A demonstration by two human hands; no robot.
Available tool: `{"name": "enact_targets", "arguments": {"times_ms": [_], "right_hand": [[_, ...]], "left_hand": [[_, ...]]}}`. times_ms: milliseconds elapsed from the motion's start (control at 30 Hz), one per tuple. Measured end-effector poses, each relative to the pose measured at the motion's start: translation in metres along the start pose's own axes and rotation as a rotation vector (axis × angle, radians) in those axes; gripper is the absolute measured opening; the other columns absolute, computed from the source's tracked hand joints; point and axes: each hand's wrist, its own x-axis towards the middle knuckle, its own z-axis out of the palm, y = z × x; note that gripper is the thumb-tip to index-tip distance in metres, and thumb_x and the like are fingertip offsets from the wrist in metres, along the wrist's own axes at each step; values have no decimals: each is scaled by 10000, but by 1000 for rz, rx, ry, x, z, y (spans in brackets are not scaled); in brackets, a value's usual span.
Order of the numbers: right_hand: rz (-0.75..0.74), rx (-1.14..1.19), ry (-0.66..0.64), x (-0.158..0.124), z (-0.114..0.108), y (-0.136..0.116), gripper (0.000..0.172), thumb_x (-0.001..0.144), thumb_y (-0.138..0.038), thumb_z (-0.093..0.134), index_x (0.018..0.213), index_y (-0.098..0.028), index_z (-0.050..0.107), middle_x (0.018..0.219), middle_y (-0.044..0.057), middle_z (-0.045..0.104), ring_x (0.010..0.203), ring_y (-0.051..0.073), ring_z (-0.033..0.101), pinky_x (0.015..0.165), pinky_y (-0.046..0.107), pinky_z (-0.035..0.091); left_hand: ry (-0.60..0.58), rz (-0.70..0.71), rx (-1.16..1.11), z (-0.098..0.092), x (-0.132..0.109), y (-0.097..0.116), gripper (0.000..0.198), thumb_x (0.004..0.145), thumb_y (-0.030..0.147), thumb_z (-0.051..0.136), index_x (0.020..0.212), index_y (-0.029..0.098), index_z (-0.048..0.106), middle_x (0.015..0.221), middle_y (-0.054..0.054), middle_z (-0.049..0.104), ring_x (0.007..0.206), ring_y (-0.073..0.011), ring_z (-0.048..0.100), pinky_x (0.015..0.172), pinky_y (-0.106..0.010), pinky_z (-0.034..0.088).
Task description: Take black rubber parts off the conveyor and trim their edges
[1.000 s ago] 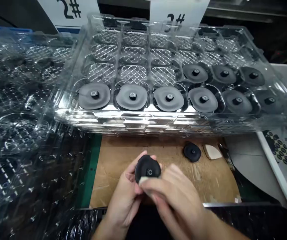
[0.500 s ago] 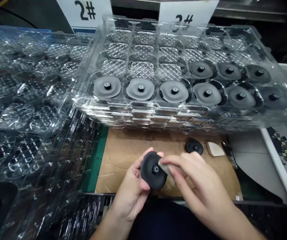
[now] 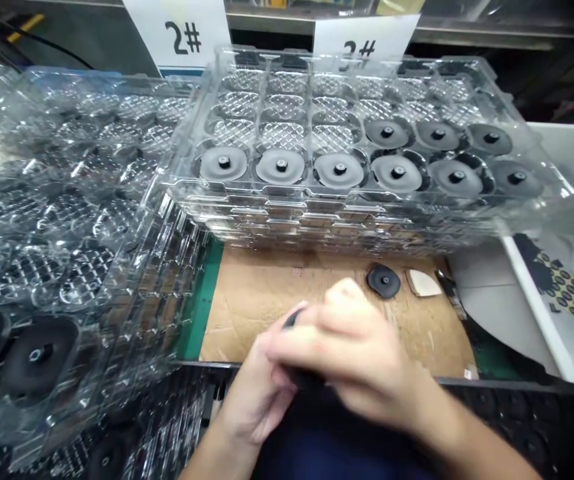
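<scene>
Dark blue cloth [image 3: 337, 450] showed nearest, at the bottom edge, between the person's two forearms. Just above it the left hand [image 3: 261, 383] was curled round a black disc [image 3: 293, 318], fingers and thumb closed on it. The right hand [image 3: 359, 350] was bent over that same disc and blurred, covering most of it; whether its fingertips pinched anything could not be told. Lower left, two more dark discs [image 3: 41, 357] sat in the near pockets of a stack of clear plastic trays [image 3: 131, 220].

Beyond the hands lay a brown cardboard sheet [image 3: 261, 280], with a strip of green surface [image 3: 201, 327] along its left side. On the sheet, past the right hand, rested a loose black disc [image 3: 384, 281], and just to its right a cream pad [image 3: 424, 283].

Farther back stood another clear tray stack [image 3: 287, 207]. Six grey-black discs [image 3: 279, 166] filled its front row, stems up, and three more [image 3: 437, 136] sat behind them toward the right. Behind this stack were two white signs, one reading "2#" [image 3: 181, 33], the other [image 3: 367, 37] partly covered by the tray's edge.
</scene>
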Motion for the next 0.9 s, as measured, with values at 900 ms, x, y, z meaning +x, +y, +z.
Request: {"name": "enact_targets", "arguments": {"times_ms": [900], "right_hand": [[288,126,-6,-12,20,-22,232,867,-119,452,1055,-184,571,905,15,643,788,134,563,727,266,434]], "left_hand": [[56,66,-61,-3,-6,-11,500,685,272,691,1165,305,554,1119,-18,645,1031,-215,592,889,-294,474]]}}
